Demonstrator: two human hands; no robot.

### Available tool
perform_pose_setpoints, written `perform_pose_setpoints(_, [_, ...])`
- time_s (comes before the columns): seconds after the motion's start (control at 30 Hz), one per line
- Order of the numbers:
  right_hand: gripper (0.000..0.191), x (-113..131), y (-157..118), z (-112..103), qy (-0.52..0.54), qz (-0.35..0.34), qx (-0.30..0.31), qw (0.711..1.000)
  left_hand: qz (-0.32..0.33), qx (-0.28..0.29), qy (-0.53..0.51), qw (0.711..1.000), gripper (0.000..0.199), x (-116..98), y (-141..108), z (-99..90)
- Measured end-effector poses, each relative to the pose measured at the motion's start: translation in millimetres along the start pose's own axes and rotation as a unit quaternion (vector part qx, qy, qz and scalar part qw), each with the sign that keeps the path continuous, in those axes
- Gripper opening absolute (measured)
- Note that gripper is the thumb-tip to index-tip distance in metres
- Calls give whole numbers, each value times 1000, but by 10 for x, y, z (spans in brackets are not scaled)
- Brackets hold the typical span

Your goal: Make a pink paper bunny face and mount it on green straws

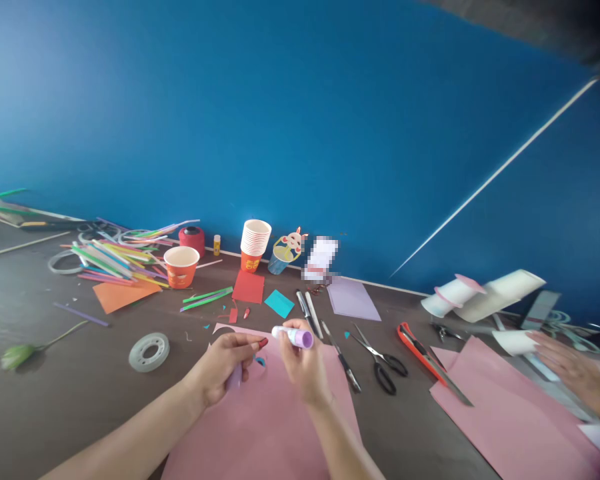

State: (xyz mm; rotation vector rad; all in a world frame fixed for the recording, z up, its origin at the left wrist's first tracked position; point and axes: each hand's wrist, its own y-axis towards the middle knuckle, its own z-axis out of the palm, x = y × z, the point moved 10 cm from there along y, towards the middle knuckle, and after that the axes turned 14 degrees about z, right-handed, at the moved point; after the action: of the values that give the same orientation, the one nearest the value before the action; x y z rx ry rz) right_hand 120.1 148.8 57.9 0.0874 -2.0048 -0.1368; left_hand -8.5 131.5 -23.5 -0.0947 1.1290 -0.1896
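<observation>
My left hand (pixel 223 365) pinches a small red paper piece (pixel 263 343) between thumb and forefinger. A translucent purple piece, perhaps a cap (pixel 235 377), shows under its curled fingers. Close by on the right, my right hand (pixel 304 363) grips a white and purple glue stick (pixel 294 337), tilted with its purple end toward me. Both hands are above a pink paper sheet (pixel 265 427). A small blue scrap (pixel 261 362) lies on that sheet between them. Just beyond are a red paper square (pixel 249 287) and a blue paper square (pixel 279 303).
Scissors (pixel 380 357), an orange cutter (pixel 430 360) and pens (pixel 341 355) lie to the right. Tape (pixel 150 352), straws (pixel 110 260) and an orange cup (pixel 181 267) are leftward. Stacked cups (pixel 255 243) stand near the blue wall. Another person's hand (pixel 575 370) is far right, over pink paper (pixel 520 407).
</observation>
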Motion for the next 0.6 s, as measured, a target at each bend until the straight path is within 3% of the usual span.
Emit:
perform_pose_setpoints(0.1, [9, 27, -45, -115, 31, -4, -31, 999, -4, -9, -14, 1000, 30, 3, 5, -25])
perform_pose_setpoints(0.3, [10, 139, -94, 111, 13, -36, 47, 998, -10, 9, -8, 1000, 31, 12, 0, 20])
perform_pose_setpoints(0.5, [10, 45, -34, -99, 23, -9, -28, 999, -4, -21, -15, 1000, 28, -19, -8, -28])
perform_pose_setpoints(0.6, [11, 152, -109, 24, 27, -42, 20, 999, -2, -3, -5, 1000, 29, -30, -10, 5])
